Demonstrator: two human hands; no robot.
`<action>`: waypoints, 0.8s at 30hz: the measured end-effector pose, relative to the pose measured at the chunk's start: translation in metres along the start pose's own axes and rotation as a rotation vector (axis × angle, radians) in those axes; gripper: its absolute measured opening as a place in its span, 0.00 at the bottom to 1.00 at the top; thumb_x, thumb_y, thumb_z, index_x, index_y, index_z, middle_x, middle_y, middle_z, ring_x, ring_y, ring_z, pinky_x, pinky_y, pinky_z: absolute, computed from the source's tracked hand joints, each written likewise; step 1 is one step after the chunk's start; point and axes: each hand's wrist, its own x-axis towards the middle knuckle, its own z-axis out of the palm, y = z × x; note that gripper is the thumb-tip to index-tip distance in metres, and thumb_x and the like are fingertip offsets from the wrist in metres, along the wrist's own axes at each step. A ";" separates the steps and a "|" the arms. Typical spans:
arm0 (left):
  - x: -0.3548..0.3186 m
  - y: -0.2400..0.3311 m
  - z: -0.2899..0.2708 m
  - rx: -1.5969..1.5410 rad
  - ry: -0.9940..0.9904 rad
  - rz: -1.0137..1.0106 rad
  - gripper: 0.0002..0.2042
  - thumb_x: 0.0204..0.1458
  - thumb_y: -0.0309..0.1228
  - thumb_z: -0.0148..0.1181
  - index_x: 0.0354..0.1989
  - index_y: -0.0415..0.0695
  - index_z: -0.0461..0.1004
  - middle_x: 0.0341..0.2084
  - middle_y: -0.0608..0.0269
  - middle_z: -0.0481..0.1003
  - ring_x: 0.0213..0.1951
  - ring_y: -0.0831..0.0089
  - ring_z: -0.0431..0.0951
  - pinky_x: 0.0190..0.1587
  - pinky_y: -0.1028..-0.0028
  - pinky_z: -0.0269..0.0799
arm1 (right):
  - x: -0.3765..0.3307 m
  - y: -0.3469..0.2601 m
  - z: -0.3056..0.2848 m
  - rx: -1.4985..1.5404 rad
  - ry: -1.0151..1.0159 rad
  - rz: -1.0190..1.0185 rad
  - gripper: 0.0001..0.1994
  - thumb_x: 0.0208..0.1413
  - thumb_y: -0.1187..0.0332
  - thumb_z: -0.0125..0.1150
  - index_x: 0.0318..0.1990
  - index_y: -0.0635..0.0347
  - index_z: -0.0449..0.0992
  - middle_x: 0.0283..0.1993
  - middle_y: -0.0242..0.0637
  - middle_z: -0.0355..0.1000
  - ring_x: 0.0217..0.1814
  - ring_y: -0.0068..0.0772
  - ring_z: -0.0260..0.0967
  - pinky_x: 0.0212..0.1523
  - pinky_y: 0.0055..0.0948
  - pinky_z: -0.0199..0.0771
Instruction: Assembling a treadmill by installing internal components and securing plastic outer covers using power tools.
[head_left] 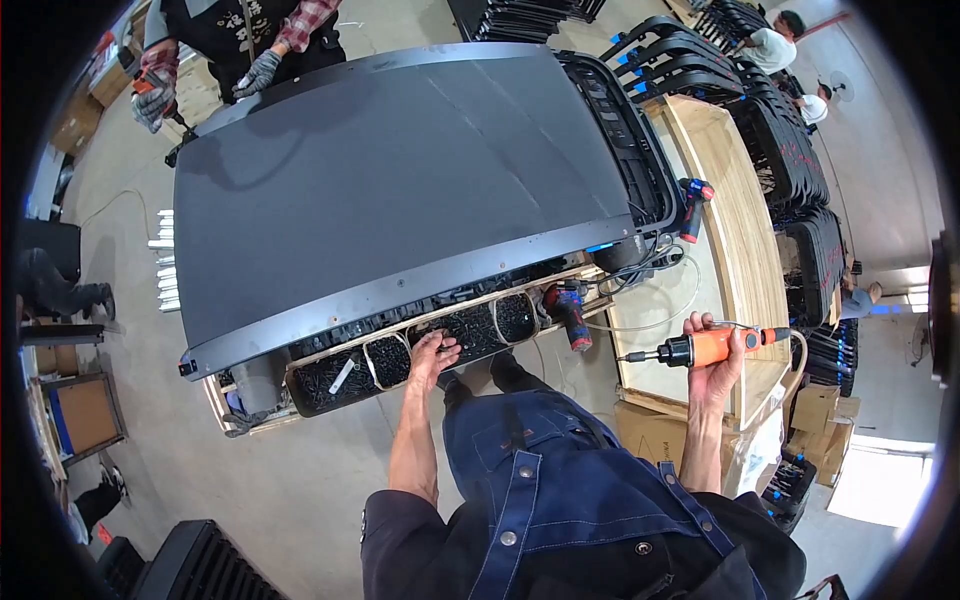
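Observation:
My right hand (708, 362) is closed around an orange and black power screwdriver (712, 347), its long bit pointing left and a hose running from its rear end. Over the long black screw tray (345, 402), my left hand (432, 358) has its fingers half bent and apart; whether a small screw lies among them is too small to tell. Dark screws (472, 330) fill the tray's compartments. A white strip-like piece (343, 375) lies on the screws at the left. Beyond the tray, a large dark grey panel (390, 160) with metal edge strips covers the workbench.
A red and black cordless driver (570, 312) hangs at the bench's right front; another driver (693, 208) rests by a wooden crate (735, 200). Across the panel, a gloved co-worker's hand (153, 100) holds a drill. Stacked black frames (785, 150) stand at the right.

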 end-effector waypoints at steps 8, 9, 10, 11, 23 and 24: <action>-0.031 0.002 0.010 -0.148 -0.144 0.096 0.12 0.66 0.30 0.56 0.52 0.37 0.73 0.45 0.48 0.79 0.45 0.59 0.82 0.48 0.63 0.82 | -0.007 0.032 0.031 0.096 -0.183 0.125 0.15 0.56 0.62 0.68 0.43 0.61 0.73 0.53 0.51 0.75 0.47 0.42 0.77 0.55 0.50 0.78; -0.039 0.005 0.023 -0.135 -0.154 0.091 0.12 0.66 0.30 0.56 0.52 0.37 0.73 0.45 0.48 0.79 0.45 0.59 0.82 0.48 0.63 0.82 | -0.007 0.039 0.036 0.096 -0.166 0.140 0.15 0.58 0.62 0.67 0.45 0.60 0.73 0.51 0.49 0.76 0.46 0.41 0.77 0.55 0.50 0.78; -0.050 0.009 0.033 -0.151 -0.211 0.107 0.12 0.65 0.30 0.56 0.52 0.36 0.73 0.45 0.48 0.79 0.44 0.59 0.82 0.47 0.64 0.82 | -0.008 0.046 0.042 0.086 -0.153 0.160 0.17 0.58 0.60 0.67 0.49 0.59 0.72 0.51 0.49 0.75 0.46 0.40 0.77 0.55 0.50 0.78; -0.059 0.013 0.046 -0.164 -0.274 0.119 0.12 0.65 0.29 0.56 0.52 0.35 0.73 0.44 0.48 0.79 0.43 0.60 0.82 0.46 0.65 0.82 | -0.008 0.052 0.050 0.075 -0.138 0.175 0.20 0.59 0.59 0.67 0.53 0.58 0.71 0.52 0.49 0.75 0.45 0.40 0.77 0.55 0.49 0.77; -0.142 0.021 0.187 -0.050 -0.364 0.173 0.09 0.65 0.33 0.60 0.46 0.42 0.73 0.34 0.65 0.74 0.28 0.81 0.70 0.27 0.81 0.67 | 0.009 0.064 0.100 0.098 -0.409 0.160 0.17 0.59 0.71 0.62 0.55 0.59 0.69 0.50 0.47 0.75 0.47 0.38 0.78 0.53 0.44 0.79; -0.143 0.021 0.196 -0.036 -0.358 0.175 0.09 0.65 0.33 0.60 0.46 0.42 0.73 0.34 0.65 0.74 0.28 0.81 0.70 0.27 0.81 0.66 | 0.014 0.062 0.097 0.101 -0.407 0.165 0.17 0.58 0.72 0.62 0.54 0.58 0.69 0.50 0.48 0.75 0.47 0.39 0.78 0.53 0.45 0.79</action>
